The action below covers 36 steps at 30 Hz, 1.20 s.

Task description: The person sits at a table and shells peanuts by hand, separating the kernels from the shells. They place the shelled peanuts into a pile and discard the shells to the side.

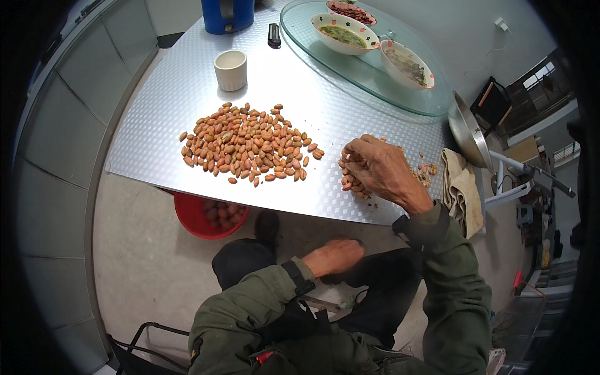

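On the patterned metal tabletop (154, 131) lies a large spread pile of shelled peanuts (248, 140) with reddish skins. To its right, my right hand (384, 164) reaches down over a smaller heap of peanuts (356, 185), its fingers curled at the heap's left side. The hand covers much of this heap, and whether a peanut is between the fingertips cannot be seen. My left hand (335, 257) is below the table edge, over my right thigh. Its fingers are bent and partly blurred, so any contents are hidden.
Behind the large pile stands a white cup (230, 70). A glass turntable (300, 47) carries food bowls (344, 35). A folded cloth (461, 192) hangs at the right edge, near a metal basin (468, 129). Below the table is a red bucket (187, 218) with round objects inside.
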### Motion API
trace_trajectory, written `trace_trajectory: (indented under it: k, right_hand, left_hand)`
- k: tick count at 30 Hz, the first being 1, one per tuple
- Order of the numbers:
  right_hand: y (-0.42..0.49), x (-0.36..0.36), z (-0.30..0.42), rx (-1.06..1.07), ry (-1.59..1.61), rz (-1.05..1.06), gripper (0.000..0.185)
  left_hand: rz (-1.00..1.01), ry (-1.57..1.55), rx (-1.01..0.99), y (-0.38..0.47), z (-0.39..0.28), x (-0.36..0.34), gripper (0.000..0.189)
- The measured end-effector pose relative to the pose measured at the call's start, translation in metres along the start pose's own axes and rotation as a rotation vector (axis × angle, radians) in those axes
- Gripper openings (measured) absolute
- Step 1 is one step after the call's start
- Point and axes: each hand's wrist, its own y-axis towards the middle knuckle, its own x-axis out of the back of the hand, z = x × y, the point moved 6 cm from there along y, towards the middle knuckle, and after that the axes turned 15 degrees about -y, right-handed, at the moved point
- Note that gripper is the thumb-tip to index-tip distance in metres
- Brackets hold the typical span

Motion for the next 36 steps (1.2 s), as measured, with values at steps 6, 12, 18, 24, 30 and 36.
trace_trajectory:
  k: [6,12,18,24,30,36]
  right_hand:
    - [-0.002,0.002,0.004,-0.012,0.051,-0.041,0.013]
    - [0.001,-0.01,0.008,-0.052,-0.072,0.083,0.015]
    - [0.002,-0.015,0.006,-0.025,-0.119,0.039,0.017]
    - [0.005,-0.016,0.009,0.058,-0.114,0.028,0.017]
    - [0.01,-0.016,0.018,0.042,-0.033,0.068,0.017]
    - [0.022,-0.017,0.02,0.021,0.093,0.012,0.019]
  left_hand:
    - [0.047,0.019,0.054,0.002,0.005,-0.007,0.014]
    - [0.017,0.017,0.069,0.001,0.002,-0.004,0.016]
    - [0.035,0.008,0.076,0.001,0.0,-0.001,0.015]
    - [0.027,0.044,0.028,0.0,0.0,-0.002,0.011]
    - [0.073,0.026,0.089,-0.001,-0.004,0.002,0.017]
    - [0.071,0.022,0.111,0.0,-0.006,0.004,0.017]
